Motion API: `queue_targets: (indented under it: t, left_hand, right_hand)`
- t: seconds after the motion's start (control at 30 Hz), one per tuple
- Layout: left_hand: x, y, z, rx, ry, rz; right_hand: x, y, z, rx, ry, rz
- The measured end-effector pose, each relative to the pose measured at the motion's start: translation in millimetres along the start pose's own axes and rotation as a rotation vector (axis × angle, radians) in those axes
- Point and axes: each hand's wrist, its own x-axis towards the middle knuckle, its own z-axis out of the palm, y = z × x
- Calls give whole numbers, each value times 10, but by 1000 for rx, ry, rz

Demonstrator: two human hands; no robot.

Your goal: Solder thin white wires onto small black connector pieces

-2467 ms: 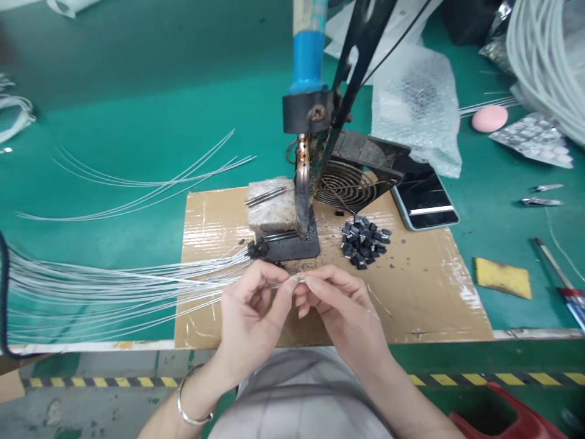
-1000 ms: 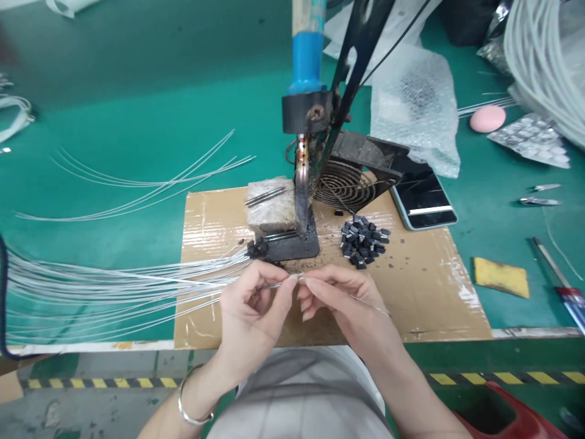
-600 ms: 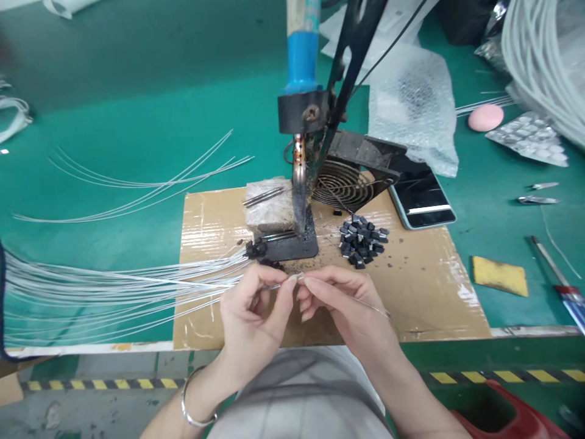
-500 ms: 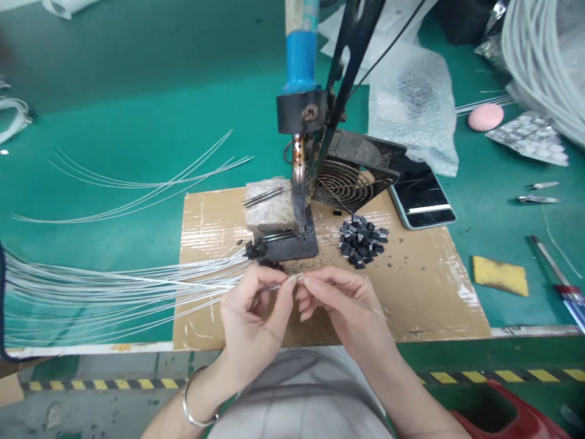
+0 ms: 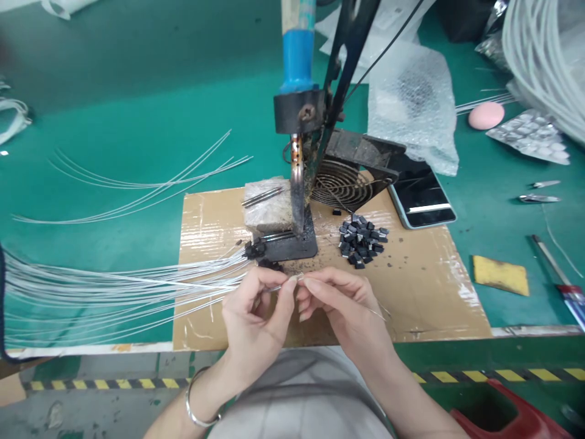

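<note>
My left hand (image 5: pixel 258 314) is closed in a pinch on a thin wire, one of those running off to the left. Close against it, my right hand (image 5: pixel 350 308) pinches a fine strand (image 5: pixel 378 313) whose free end sticks out beyond the palm. Both sets of fingertips nearly touch over the cardboard (image 5: pixel 434 292); the small joint between them is mostly hidden. Just beyond the fingers lies a bundle of white wires (image 5: pixel 205 274) with black ends (image 5: pixel 254 249). A soldering iron (image 5: pixel 298 61) hangs tip-down from a black stand above a black plate (image 5: pixel 292 247).
A pile of small black connectors (image 5: pixel 361 241) lies right of the iron, near a fan (image 5: pixel 347 183) and a phone (image 5: pixel 423 195). Farther right are a yellow sponge (image 5: pixel 499 275) and a pen (image 5: pixel 555 262). Loose wires (image 5: pixel 159 185) lie at left. Bubble wrap (image 5: pixel 411 103) is behind.
Both hands keep their pinches at nearly the same spot. The left wrist with its bracelet has shifted slightly right; the view has moved a little.
</note>
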Motion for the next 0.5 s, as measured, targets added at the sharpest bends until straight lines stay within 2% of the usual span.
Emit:
queue_targets:
  t: [0.3,0.4,0.5]
  left_hand:
    - [4,36,86,-144,14,-23]
    - [8,25,61,-130,15,-46]
    - [30,10,18,-69,19,-78]
  right_hand:
    - [-43,84,45,68,57,-24]
    - [-48,89,39,62,48,-42]
    - [-60,29,-60,23,15,-78]
